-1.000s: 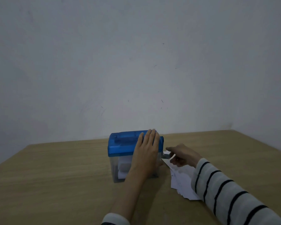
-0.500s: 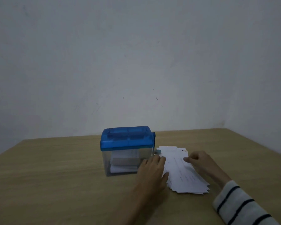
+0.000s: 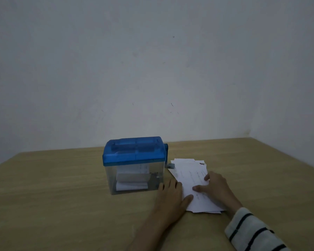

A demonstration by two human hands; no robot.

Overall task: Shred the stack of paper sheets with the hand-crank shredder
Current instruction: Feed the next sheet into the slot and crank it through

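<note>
- Shredding partly done: some paper, shape unclear, already inside the clear bin of the blue-lidded shredder at centre frame on the desk.
- Much left: stack of sheets lying just right of the shredder, lower right of centre.
- Left hand flat at the stack's near-left edge, fingers straight; right hand resting on top, fingers loosely spread, grasping nothing.
- Faint printed lines on the top sheet, unreadable; no brand visible.
</note>
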